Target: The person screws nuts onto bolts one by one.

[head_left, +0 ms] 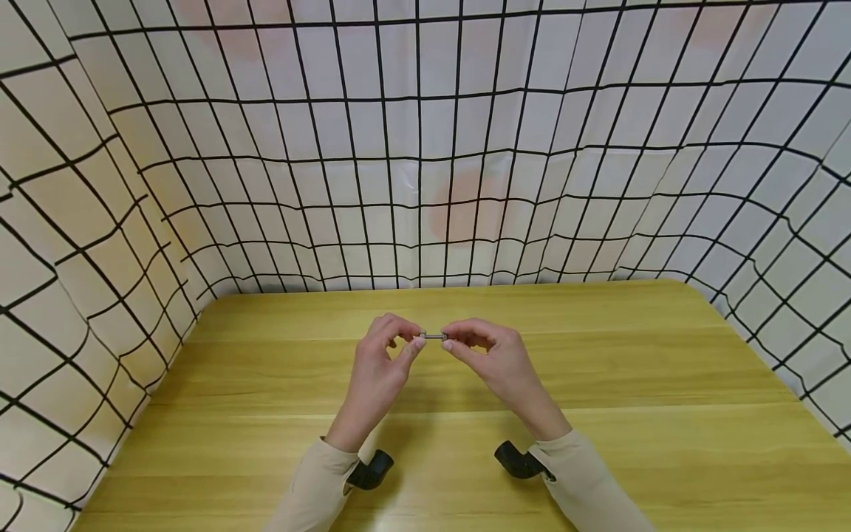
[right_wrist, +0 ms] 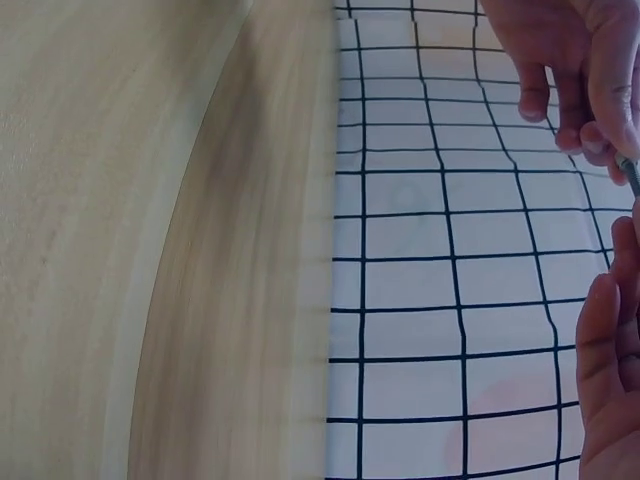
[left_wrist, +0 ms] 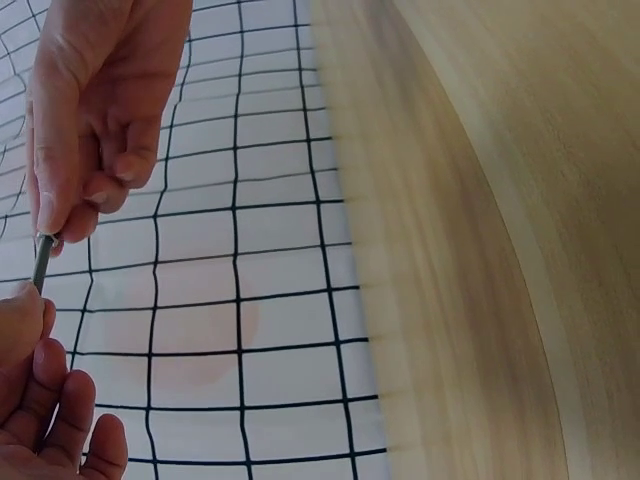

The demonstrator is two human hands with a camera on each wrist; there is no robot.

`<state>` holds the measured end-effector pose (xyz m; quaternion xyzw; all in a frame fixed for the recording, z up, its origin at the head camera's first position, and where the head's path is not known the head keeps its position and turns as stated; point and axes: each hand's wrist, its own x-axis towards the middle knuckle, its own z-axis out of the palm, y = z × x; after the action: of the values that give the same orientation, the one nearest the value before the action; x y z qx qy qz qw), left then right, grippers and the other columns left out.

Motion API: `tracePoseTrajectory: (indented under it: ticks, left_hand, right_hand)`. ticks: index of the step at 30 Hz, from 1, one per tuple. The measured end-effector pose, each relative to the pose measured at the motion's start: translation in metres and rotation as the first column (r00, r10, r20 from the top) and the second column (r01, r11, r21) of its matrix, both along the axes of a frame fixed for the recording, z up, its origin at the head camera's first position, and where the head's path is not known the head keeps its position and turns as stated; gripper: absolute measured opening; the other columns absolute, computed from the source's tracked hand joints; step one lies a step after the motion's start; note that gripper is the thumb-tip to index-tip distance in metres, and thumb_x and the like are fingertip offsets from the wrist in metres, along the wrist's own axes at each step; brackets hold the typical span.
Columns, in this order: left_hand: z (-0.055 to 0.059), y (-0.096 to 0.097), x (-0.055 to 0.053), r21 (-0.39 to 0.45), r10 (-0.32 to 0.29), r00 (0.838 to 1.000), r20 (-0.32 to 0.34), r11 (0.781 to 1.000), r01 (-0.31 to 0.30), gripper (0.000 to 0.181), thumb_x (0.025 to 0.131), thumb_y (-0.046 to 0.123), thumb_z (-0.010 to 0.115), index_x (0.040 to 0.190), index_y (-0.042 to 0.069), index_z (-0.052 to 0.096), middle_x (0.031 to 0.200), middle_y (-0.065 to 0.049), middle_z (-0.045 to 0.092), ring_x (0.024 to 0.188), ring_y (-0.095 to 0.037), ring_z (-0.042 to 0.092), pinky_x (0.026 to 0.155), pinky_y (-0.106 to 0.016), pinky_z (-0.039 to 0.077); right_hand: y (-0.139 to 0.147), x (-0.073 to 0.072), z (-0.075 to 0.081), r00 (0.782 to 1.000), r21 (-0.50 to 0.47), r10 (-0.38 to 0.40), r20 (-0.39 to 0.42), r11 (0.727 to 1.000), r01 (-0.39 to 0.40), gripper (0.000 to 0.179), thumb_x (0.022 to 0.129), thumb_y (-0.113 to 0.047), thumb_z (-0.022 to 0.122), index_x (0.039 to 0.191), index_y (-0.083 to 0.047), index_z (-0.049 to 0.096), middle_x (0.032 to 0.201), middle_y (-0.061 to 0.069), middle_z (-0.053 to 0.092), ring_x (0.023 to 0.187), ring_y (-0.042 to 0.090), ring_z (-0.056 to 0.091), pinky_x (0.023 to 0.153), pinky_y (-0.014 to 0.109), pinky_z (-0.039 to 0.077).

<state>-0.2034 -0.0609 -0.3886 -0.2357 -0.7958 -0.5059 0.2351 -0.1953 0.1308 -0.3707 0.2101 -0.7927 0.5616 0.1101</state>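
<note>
A small, thin metal bolt (head_left: 433, 336) is held level above the table, stretched between both hands. My left hand (head_left: 380, 363) pinches its left end between thumb and forefinger. At the other end, my right hand (head_left: 503, 362) pinches the bolt the same way. Fingertips cover both ends, so only the grey shank shows plainly in the head view. The left wrist view catches the bolt (left_wrist: 41, 265) at its left edge. In the right wrist view, part of the bolt (right_wrist: 629, 170) appears at the right edge, with a thicker bit by the left fingertips.
The wooden table (head_left: 631, 414) spreads under both hands. White cloth with a black grid (head_left: 432, 125) rises behind it and along both sides. Black wrist mounts (head_left: 372, 471) stick out from the beige sleeves (head_left: 312, 484).
</note>
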Motion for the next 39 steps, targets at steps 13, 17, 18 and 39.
tracePoseTrajectory:
  ticks: [13, 17, 18, 39]
  left_hand:
    - [-0.002, 0.0, -0.002, 0.002, -0.011, 1.0, -0.015, 1.0, 0.011, 0.005, 0.09, 0.01, 0.072, 0.092, 0.006, 0.069, 0.089, 0.004, 0.061, 0.087, -0.015, 0.054, 0.072, -0.036, 0.041]
    - [-0.001, 0.0, -0.001, 0.003, -0.008, 1.0, 0.002, 1.0, 0.008, 0.005, 0.09, 0.008, 0.072, 0.093, 0.006, 0.069, 0.089, 0.005, 0.061, 0.087, -0.014, 0.053, 0.073, -0.035, 0.04]
    - [-0.001, 0.0, -0.001, 0.004, -0.007, 1.0, 0.008, 1.0, 0.007, 0.005, 0.089, 0.008, 0.072, 0.093, 0.006, 0.069, 0.089, 0.005, 0.06, 0.087, -0.014, 0.053, 0.073, -0.036, 0.04]
    - [-0.001, 0.001, 0.0, -0.008, 0.003, 1.0, 0.018, 1.0, -0.003, 0.005, 0.091, 0.011, 0.072, 0.09, 0.007, 0.069, 0.088, 0.006, 0.06, 0.086, -0.013, 0.053, 0.073, -0.034, 0.04]
  right_hand:
    - [0.008, -0.018, -0.025, 0.97, 0.025, 0.032, -0.242, 0.999, -0.026, 0.014, 0.089, -0.011, 0.075, 0.1, -0.018, 0.074, 0.098, -0.006, 0.065, 0.081, 0.014, 0.058, 0.067, 0.028, 0.049]
    - [0.006, -0.018, -0.023, 0.97, 0.051, 0.024, -0.244, 0.999, -0.011, 0.016, 0.089, -0.007, 0.073, 0.102, -0.016, 0.073, 0.108, -0.004, 0.064, 0.085, 0.015, 0.058, 0.068, 0.028, 0.049]
    - [0.006, -0.017, -0.022, 0.97, 0.054, 0.022, -0.24, 0.998, -0.009, 0.017, 0.089, -0.005, 0.073, 0.103, -0.014, 0.072, 0.108, -0.003, 0.064, 0.085, 0.015, 0.058, 0.068, 0.028, 0.049]
    - [0.009, -0.02, -0.024, 0.946, 0.095, 0.055, -0.319, 0.995, -0.026, 0.014, 0.088, -0.007, 0.074, 0.102, -0.013, 0.072, 0.11, -0.001, 0.06, 0.101, 0.016, 0.055, 0.077, 0.031, 0.049]
